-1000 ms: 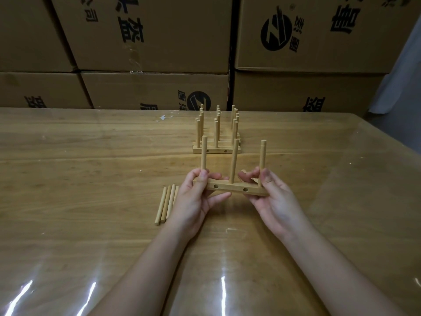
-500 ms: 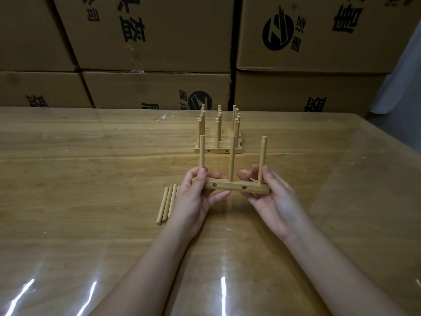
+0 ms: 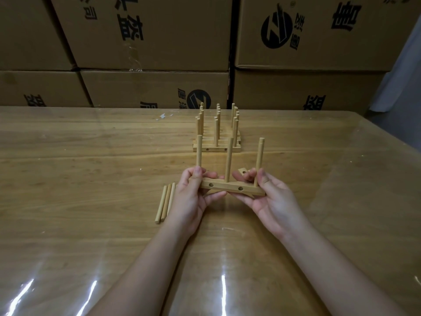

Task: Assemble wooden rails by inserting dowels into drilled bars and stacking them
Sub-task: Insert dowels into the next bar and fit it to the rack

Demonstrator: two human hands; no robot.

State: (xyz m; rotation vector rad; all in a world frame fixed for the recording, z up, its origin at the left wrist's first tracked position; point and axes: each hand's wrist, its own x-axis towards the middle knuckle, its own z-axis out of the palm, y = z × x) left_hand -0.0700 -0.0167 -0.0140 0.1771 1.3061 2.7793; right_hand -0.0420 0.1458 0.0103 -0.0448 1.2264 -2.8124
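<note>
Loose dowels [image 3: 165, 201] lie at 9 o'clock of the left hand [image 3: 190, 197], by which the left end of the bar [image 3: 230, 187] is pinched, thumb on top. Three pegs [image 3: 229, 160] stand upright in the bar, whose right end is pinched by the right hand [image 3: 273, 199]; the stack [image 3: 216, 147] stands at 12 o'clock. Should the bar be tilted, loosely seated pegs could lean or slip out, and the stack could be knocked by a misjudged set-down.

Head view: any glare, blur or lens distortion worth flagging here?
Head view: the light is dim and warm. White glare streaks cross the glossy table near the bottom edge. Wide-angle distortion bows the table's edges and tilts the boxes behind it. The held rail is sharp, with no motion blur.
</note>
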